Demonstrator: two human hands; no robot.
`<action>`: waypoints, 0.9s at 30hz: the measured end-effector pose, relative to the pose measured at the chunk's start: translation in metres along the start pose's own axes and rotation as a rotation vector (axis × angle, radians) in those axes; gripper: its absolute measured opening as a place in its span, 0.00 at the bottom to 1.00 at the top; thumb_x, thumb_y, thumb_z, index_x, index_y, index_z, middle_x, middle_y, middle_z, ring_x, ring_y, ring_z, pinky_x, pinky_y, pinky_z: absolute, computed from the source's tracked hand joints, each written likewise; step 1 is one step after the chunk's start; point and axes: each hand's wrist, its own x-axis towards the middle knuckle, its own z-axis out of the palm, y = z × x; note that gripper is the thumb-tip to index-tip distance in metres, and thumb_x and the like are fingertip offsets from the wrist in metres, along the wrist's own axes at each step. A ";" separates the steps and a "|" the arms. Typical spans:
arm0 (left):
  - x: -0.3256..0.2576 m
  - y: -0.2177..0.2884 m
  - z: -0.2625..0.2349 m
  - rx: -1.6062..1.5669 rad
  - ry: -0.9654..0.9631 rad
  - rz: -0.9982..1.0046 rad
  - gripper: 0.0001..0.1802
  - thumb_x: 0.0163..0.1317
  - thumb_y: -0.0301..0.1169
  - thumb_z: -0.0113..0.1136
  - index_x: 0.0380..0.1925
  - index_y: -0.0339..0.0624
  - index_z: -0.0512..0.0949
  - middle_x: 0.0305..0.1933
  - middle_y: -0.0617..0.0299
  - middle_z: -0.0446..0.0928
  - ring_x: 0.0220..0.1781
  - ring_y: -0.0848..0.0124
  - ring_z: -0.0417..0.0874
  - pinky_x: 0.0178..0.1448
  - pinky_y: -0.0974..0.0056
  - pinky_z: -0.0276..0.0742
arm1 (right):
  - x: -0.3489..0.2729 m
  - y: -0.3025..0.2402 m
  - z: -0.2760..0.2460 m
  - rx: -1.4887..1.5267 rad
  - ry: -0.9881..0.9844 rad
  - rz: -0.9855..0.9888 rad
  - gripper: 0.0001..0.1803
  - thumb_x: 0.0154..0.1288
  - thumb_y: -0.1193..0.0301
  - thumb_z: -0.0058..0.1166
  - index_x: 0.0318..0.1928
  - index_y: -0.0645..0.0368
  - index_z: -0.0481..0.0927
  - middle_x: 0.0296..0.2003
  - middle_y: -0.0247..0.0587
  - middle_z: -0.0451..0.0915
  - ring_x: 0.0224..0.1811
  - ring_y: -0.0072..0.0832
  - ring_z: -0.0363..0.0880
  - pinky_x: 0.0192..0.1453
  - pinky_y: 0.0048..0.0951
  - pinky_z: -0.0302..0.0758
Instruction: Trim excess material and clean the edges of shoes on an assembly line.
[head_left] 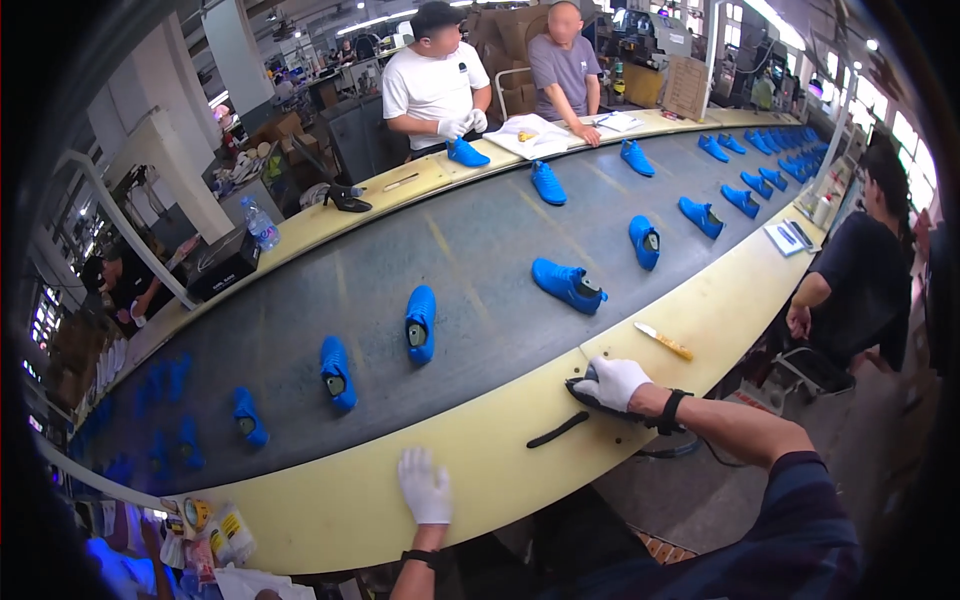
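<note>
My left hand (426,486), in a white glove, is over the yellow ledge in front of me, fingers stretched out and holding nothing. Further right, my gloved right hand (615,384) is closed over a long black object (578,388) at the ledge; the hand hides much of it, so its kind is unclear. Just left of that lies a narrow black strip (557,430). A knife (663,340) with a yellow handle rests beyond my right hand. Nearest on the belt are a blue shoe (569,285) lying sideways and another blue shoe (421,325) pointing away.
Several blue shoes line the grey conveyor belt (480,300). Across it, a person in white (437,85) with gloved hands is by a blue shoe, beside a person in grey (565,75). Someone in dark clothes (870,270) sits at right. A water bottle (261,224) stands far left.
</note>
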 end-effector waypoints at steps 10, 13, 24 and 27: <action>-0.036 0.032 -0.013 0.230 -0.121 0.153 0.35 0.70 0.42 0.63 0.74 0.40 0.71 0.80 0.42 0.67 0.85 0.43 0.61 0.89 0.39 0.50 | 0.035 0.006 -0.003 0.081 0.162 0.217 0.32 0.73 0.46 0.57 0.56 0.65 0.80 0.50 0.62 0.89 0.54 0.60 0.88 0.61 0.50 0.83; -0.038 0.038 -0.010 0.233 -0.093 0.140 0.34 0.71 0.41 0.63 0.73 0.40 0.71 0.80 0.42 0.69 0.84 0.43 0.62 0.89 0.39 0.50 | 0.034 0.010 -0.003 0.061 0.216 0.225 0.31 0.73 0.46 0.58 0.57 0.64 0.80 0.50 0.61 0.89 0.54 0.59 0.89 0.62 0.50 0.82; -0.050 0.050 -0.009 0.271 -0.060 0.141 0.30 0.71 0.37 0.62 0.70 0.39 0.73 0.78 0.42 0.71 0.82 0.42 0.65 0.87 0.38 0.54 | 0.019 0.005 -0.003 0.070 0.312 0.213 0.25 0.72 0.51 0.60 0.53 0.61 0.82 0.46 0.55 0.91 0.52 0.56 0.89 0.61 0.51 0.81; -0.050 0.052 -0.009 0.262 -0.047 0.141 0.29 0.71 0.37 0.62 0.70 0.39 0.73 0.78 0.42 0.71 0.82 0.42 0.65 0.87 0.38 0.54 | 0.017 0.006 -0.003 0.059 0.315 0.220 0.25 0.72 0.50 0.61 0.53 0.61 0.82 0.46 0.55 0.91 0.52 0.56 0.89 0.61 0.51 0.82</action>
